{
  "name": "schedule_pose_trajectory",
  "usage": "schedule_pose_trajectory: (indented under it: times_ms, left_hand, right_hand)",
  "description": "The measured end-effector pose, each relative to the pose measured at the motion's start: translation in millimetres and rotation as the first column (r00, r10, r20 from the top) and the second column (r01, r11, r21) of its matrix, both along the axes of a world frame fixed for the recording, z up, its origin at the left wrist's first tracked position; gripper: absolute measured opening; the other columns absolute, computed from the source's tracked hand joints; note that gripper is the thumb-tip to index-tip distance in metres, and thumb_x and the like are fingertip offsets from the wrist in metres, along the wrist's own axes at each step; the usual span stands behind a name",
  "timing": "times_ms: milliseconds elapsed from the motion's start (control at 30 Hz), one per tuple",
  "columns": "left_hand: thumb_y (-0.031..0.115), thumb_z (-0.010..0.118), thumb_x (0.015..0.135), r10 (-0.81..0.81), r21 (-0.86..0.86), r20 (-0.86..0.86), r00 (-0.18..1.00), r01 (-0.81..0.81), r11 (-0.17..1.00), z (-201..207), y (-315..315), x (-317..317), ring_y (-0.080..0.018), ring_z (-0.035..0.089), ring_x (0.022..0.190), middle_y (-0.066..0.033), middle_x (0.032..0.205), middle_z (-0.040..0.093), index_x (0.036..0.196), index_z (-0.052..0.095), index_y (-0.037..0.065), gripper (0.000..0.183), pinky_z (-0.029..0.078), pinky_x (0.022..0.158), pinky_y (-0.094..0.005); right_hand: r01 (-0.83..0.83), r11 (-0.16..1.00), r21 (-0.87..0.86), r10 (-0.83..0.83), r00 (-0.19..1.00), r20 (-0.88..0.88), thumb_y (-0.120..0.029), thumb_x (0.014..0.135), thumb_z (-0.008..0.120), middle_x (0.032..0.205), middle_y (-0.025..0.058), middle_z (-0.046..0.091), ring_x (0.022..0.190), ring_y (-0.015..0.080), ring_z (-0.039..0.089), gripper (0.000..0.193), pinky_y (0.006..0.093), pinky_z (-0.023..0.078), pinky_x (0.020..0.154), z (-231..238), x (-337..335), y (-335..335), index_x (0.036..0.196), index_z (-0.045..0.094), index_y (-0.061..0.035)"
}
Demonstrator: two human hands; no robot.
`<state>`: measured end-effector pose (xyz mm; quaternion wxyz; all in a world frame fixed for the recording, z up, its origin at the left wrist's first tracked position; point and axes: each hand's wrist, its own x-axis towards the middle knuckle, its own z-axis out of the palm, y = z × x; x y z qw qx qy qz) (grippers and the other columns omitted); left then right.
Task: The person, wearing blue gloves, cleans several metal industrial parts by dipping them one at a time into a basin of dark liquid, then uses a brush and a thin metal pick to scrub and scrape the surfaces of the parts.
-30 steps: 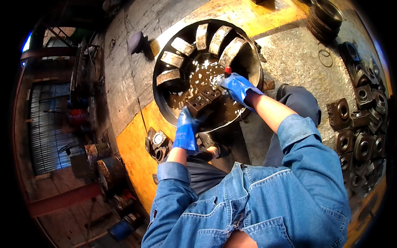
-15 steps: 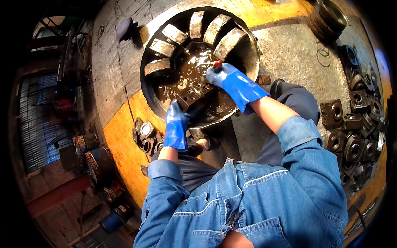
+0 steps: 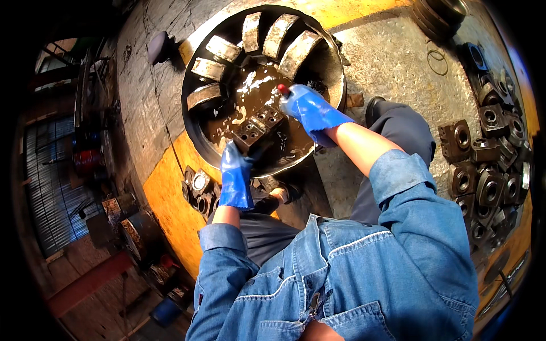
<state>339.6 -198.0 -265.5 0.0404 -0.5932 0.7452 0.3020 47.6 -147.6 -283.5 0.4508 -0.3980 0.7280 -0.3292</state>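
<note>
The wet block (image 3: 250,135) could slip inside the basin (image 3: 335,71) from the left hand (image 3: 234,163), fingers half-curled, while the right hand (image 3: 307,107) grips a red handle (image 3: 282,90).

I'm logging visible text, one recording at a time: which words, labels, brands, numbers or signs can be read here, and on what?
None can be read.
Small dark tag on the denim jacket: too small to tell whether it bears text.
Blue gloves: nothing legible.
Holed metal block and red-ended object: no readable marking.
</note>
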Motion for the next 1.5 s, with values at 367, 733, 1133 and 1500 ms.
schedule_pose_trajectory:
  times_ms: [367, 733, 1133, 1500]
  left_hand:
    - [0.038, 0.083, 0.089, -0.144, -0.163, 0.132, 0.981, 0.165, 0.973, 16.0, 7.9, -1.4, -0.0298, 0.074, 0.096, -0.0162, 0.109, 0.074, 0.127, 0.059, -0.001, 0.059, 0.062, 0.084, -0.0385]
    - [0.022, 0.076, 0.095, -0.226, -0.255, 0.114, 0.967, 0.249, 0.934, 26.7, 16.5, -18.8, -0.0271, 0.077, 0.08, -0.0169, 0.097, 0.076, 0.121, 0.064, -0.002, 0.037, 0.064, 0.069, -0.0357]
    - [0.044, 0.082, 0.09, -0.07, 0.002, -0.005, 0.998, 0.07, 0.998, 35.5, 13.4, -21.6, -0.0244, 0.072, 0.108, -0.0125, 0.123, 0.073, 0.135, 0.061, 0.001, 0.065, 0.057, 0.096, -0.035]
    - [0.038, 0.068, 0.102, -0.031, -0.166, 0.168, 0.985, 0.059, 0.984, 9.6, 7.0, 1.3, -0.0228, 0.072, 0.085, -0.0099, 0.101, 0.071, 0.112, 0.063, 0.007, 0.033, 0.061, 0.073, -0.0356]
  right_hand:
    - [-0.102, 0.971, -0.218, 0.188, 0.888, 0.42, -0.015, 0.093, 0.068, 0.071, -0.0016, 0.065, 0.068, 0.0072, 0.058, 0.012, 0.0266, 0.047, 0.064, 40.6, 31.9, -9.4, 0.086, 0.072, -0.0067]
    - [-0.23, 0.956, -0.18, 0.2, 0.964, -0.173, -0.04, 0.091, 0.067, 0.096, 0.0138, 0.076, 0.096, 0.0313, 0.074, 0.028, 0.0427, 0.058, 0.087, 74.8, 17.4, 0.6, 0.096, 0.077, -0.0141]
    - [-0.412, 0.902, -0.13, 0.346, 0.869, -0.352, -0.04, 0.092, 0.065, 0.106, 0.0076, 0.077, 0.102, 0.0298, 0.073, 0.025, 0.0419, 0.059, 0.09, 91.6, 33.2, 10.0, 0.105, 0.078, -0.0236]
    - [-0.187, 0.977, 0.099, 0.209, 0.924, -0.321, -0.021, 0.091, 0.068, 0.086, 0.007, 0.07, 0.081, 0.0154, 0.065, 0.013, 0.0316, 0.054, 0.07, -9.9, 8.1, 0.9, 0.092, 0.07, -0.008]
